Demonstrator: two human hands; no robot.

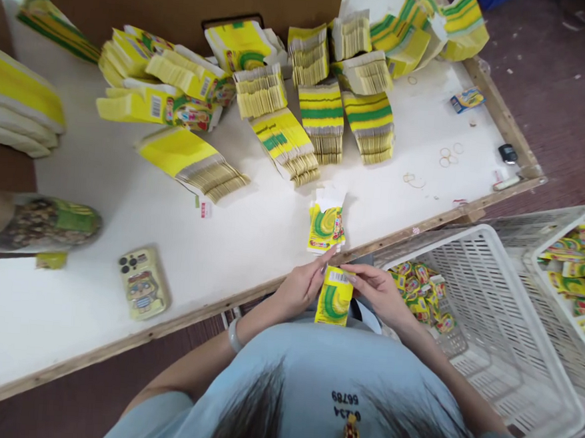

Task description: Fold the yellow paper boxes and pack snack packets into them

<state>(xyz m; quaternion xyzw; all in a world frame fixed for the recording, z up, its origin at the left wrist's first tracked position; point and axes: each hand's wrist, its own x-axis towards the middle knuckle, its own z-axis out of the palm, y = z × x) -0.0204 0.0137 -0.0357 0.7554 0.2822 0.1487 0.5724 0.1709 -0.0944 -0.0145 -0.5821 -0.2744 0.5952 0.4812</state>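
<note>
A small yellow and green paper box (336, 297) with a barcode near its top is held in front of my body, just off the table's front edge. My left hand (302, 288) pinches its left top corner. Thumb and fingers of my right hand (378, 290) are closed on its right upper edge. Whether the box is flat or opened out I cannot tell. Just beyond my hands, a few flat box blanks (326, 225) of the same print lie on the white table (272, 227), near its edge.
Bundles of flat blanks (282, 141) stand in rows at the back, before a large cardboard carton (162, 0). A phone (142, 282) and a clear jar (36, 224) lie left. Right of me, white plastic crates (507, 294) hold filled boxes (420, 291). Rubber bands (447, 156) lie scattered.
</note>
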